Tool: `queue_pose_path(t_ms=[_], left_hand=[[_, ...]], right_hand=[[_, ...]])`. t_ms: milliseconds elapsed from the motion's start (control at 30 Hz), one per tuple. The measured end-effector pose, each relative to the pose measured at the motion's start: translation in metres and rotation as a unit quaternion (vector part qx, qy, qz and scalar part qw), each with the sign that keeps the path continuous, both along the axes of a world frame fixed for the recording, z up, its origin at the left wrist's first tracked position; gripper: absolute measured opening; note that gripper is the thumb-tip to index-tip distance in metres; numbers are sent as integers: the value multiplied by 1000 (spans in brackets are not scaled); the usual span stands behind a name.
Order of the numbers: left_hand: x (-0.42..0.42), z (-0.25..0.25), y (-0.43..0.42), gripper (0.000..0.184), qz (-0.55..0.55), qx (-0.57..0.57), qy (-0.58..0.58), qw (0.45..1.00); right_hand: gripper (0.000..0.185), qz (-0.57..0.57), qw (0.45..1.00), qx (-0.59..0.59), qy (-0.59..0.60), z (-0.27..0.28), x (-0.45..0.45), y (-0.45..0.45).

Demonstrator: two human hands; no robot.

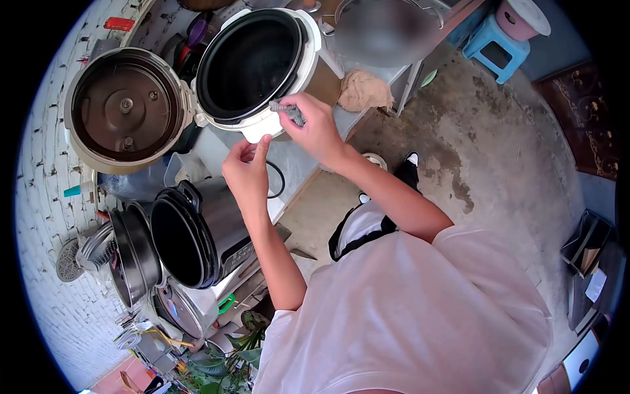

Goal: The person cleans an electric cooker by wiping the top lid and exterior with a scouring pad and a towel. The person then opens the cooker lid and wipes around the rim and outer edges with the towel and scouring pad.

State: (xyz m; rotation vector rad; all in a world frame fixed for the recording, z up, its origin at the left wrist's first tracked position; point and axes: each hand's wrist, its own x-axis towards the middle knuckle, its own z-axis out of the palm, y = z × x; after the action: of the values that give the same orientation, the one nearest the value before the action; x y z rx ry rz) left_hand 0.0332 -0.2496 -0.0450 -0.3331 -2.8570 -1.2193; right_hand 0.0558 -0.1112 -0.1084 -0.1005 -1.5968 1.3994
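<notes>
An electric pressure cooker (pixel 289 79) stands on the counter with its lid hinged open, and its dark inner pot (pixel 249 62) faces me. The round lid (pixel 125 105) leans out to the left, its brown-grey underside showing. My right hand (pixel 312 128) is closed around a grey, rough scouring pad (pixel 289 113) and presses it against the cooker's white rim (pixel 259 125). Close below, my left hand (pixel 246 167) is closed on the white tab at the rim's near edge, thumb on top. Part of the pad is hidden by my right fingers.
A second cooker (pixel 216 223) with a dark open pot stands near my left forearm. Steel pots (pixel 134 256) lean by the white brick wall (pixel 49 249). A tan cloth (pixel 365 90) lies right of the cooker. A blue stool (pixel 497 49) stands on the concrete floor.
</notes>
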Motion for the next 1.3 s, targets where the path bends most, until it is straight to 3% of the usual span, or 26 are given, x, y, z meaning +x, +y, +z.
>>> queue_pose_path(t_ms=[200,300,433,533,600,733,833,933,1133,1233,1300], left_hand=[[-2,-7,-3,47,6,6,21,1000],[-2,-5,-3,47,5,7,8,1000],[-1,-5,-1,47,13,7,15,1000],[-1,-4,-1,47,6,7,8,1000],[-1,-3,-1,46,9,-5,6,1000],[-2,-8,-3,46,10,7,3,1000],[0,-4,-1,45,17,18,-10,1000],[1,-2,1,43,11,-2,9,1000],[-7,1,-4,39,-9,-4,-24,1000],[-9,-6,-23,36,-82,27,-17,996],[-9,-13,-35,43,-150,62,-33,986]], right_hand=[[16,-95,992,-18,-78,-8,-6,48],[15,-18,990,-82,-112,-8,4,30],[16,18,998,-6,-57,-15,4,11],[14,-76,989,-57,-114,-13,-7,43],[15,-38,986,-118,-113,-16,-5,37],[15,22,994,-47,-92,-11,14,-3],[12,83,985,-101,-111,-14,19,-7],[15,61,991,-53,-111,-10,16,5],[16,77,983,-63,-157,-5,29,-8],[16,69,981,-33,-181,0,41,-21],[16,69,982,-28,-171,4,35,-38]])
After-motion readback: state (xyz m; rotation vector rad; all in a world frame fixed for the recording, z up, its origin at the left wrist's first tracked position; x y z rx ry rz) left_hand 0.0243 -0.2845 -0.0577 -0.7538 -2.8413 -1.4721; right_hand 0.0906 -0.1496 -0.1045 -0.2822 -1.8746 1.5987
